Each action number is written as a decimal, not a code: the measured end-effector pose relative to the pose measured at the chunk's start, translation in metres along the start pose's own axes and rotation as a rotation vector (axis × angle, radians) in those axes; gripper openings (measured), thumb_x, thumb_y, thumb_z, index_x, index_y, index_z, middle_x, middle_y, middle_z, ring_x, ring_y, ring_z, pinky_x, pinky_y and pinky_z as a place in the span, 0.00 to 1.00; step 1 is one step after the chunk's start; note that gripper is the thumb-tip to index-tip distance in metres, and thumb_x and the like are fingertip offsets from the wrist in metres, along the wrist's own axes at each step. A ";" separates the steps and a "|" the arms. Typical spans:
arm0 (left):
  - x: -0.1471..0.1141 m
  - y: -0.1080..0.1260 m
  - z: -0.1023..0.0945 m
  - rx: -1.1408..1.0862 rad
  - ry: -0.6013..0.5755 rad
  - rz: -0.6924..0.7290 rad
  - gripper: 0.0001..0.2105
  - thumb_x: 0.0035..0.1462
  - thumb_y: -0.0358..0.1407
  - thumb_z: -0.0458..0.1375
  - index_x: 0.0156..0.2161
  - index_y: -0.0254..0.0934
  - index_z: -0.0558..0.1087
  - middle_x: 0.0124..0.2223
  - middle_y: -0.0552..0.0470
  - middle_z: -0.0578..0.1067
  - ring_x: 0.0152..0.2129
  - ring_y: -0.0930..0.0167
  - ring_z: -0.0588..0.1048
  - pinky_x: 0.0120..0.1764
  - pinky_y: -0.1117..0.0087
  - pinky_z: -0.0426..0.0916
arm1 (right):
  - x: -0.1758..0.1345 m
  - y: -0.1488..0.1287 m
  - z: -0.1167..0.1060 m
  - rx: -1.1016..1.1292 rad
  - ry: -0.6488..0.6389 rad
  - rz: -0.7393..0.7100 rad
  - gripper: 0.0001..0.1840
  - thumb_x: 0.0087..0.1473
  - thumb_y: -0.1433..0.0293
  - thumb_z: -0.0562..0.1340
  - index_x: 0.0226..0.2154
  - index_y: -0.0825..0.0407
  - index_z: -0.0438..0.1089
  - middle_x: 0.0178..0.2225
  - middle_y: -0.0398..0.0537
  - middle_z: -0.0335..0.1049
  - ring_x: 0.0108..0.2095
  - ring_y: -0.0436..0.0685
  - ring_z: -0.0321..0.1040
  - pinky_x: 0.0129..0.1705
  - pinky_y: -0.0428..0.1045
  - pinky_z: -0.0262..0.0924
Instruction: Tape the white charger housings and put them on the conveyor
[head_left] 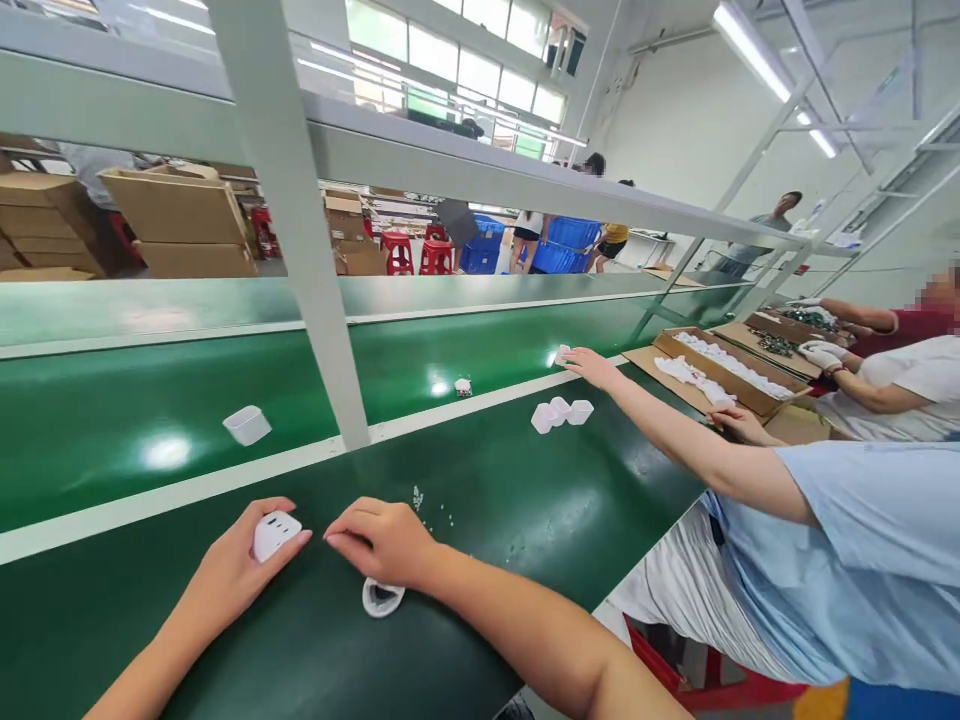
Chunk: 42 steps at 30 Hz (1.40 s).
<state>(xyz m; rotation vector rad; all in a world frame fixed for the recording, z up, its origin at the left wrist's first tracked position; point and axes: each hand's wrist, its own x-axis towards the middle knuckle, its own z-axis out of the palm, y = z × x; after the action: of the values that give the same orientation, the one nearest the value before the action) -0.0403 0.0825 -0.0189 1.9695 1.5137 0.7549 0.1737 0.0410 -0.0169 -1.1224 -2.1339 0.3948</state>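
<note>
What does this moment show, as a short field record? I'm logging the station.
left hand: left hand holds a white rounded plastic plug casing
right hand: right hand fingers curled, resting over a white open plastic shell
surface: glossy green conveyor belt
nearby: co-worker's arm reaching past three white plastic cups

Grey post [300, 250] ahead; open belt [525, 500] rightward

Both forearms reaching in from below, bare to the elbow. Left hand [240, 560] palm down, fingers curled, thumb stretched rightward — closed around something small. Right hand [382, 540] just beside it, knuckles up, fingers bent under and pointing left — wrist angled, forearm running back to the lower right.
</note>
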 end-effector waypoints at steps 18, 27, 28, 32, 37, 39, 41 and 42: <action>-0.020 0.037 0.014 -0.453 0.019 0.009 0.22 0.52 0.35 0.53 0.54 0.39 0.61 0.41 0.51 0.63 0.33 0.71 0.65 0.35 0.70 0.64 | -0.001 -0.001 -0.004 0.297 0.161 -0.119 0.09 0.62 0.73 0.56 0.32 0.51 0.71 0.30 0.46 0.73 0.29 0.51 0.72 0.32 0.44 0.65; -0.021 0.048 0.019 -0.768 -0.081 -0.096 0.19 0.47 0.38 0.60 0.46 0.36 0.71 0.40 0.49 0.74 0.36 0.67 0.72 0.39 0.68 0.67 | -0.002 0.005 -0.015 0.180 0.253 -0.047 0.10 0.63 0.72 0.54 0.36 0.52 0.71 0.32 0.49 0.73 0.31 0.52 0.72 0.32 0.45 0.67; -0.022 0.050 0.019 -0.808 -0.099 -0.108 0.20 0.47 0.38 0.61 0.46 0.36 0.71 0.41 0.48 0.76 0.37 0.66 0.73 0.40 0.67 0.68 | -0.002 0.005 -0.016 0.168 0.258 -0.041 0.10 0.63 0.72 0.54 0.36 0.52 0.71 0.33 0.49 0.72 0.31 0.52 0.72 0.32 0.45 0.67; -0.029 0.059 0.021 -0.919 -0.162 -0.138 0.23 0.44 0.40 0.65 0.47 0.35 0.71 0.41 0.46 0.78 0.38 0.64 0.75 0.41 0.66 0.70 | -0.002 0.003 -0.018 0.130 0.244 -0.046 0.11 0.63 0.73 0.53 0.36 0.52 0.71 0.32 0.49 0.72 0.32 0.53 0.72 0.32 0.45 0.66; -0.035 0.062 0.024 -0.949 -0.249 -0.143 0.26 0.45 0.41 0.65 0.51 0.35 0.71 0.44 0.45 0.78 0.42 0.63 0.75 0.45 0.65 0.69 | -0.005 0.001 -0.019 0.054 0.246 0.009 0.11 0.63 0.72 0.53 0.35 0.52 0.71 0.32 0.48 0.72 0.31 0.52 0.71 0.33 0.44 0.64; -0.037 0.059 0.025 -0.911 -0.286 -0.143 0.28 0.47 0.41 0.65 0.54 0.36 0.70 0.46 0.44 0.78 0.44 0.62 0.75 0.46 0.65 0.69 | -0.005 0.003 -0.018 0.029 0.233 0.037 0.11 0.63 0.71 0.54 0.35 0.51 0.71 0.32 0.48 0.73 0.31 0.52 0.71 0.32 0.44 0.63; -0.037 0.056 0.028 -0.859 -0.325 -0.124 0.30 0.47 0.42 0.64 0.57 0.35 0.69 0.48 0.44 0.77 0.45 0.61 0.74 0.47 0.64 0.68 | -0.005 0.005 -0.017 0.004 0.221 0.055 0.11 0.63 0.72 0.54 0.34 0.51 0.72 0.31 0.48 0.73 0.31 0.52 0.71 0.32 0.44 0.62; -0.037 0.054 0.029 -0.835 -0.341 -0.110 0.31 0.48 0.42 0.64 0.58 0.35 0.68 0.50 0.44 0.76 0.45 0.61 0.73 0.48 0.64 0.68 | -0.005 0.006 -0.017 -0.007 0.218 0.063 0.12 0.63 0.72 0.54 0.34 0.51 0.72 0.31 0.47 0.73 0.30 0.52 0.71 0.32 0.44 0.62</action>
<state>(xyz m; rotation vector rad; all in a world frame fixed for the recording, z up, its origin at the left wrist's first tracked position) 0.0085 0.0317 -0.0048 1.2852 0.8794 0.7821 0.1908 0.0394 -0.0104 -1.1823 -1.9156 0.2792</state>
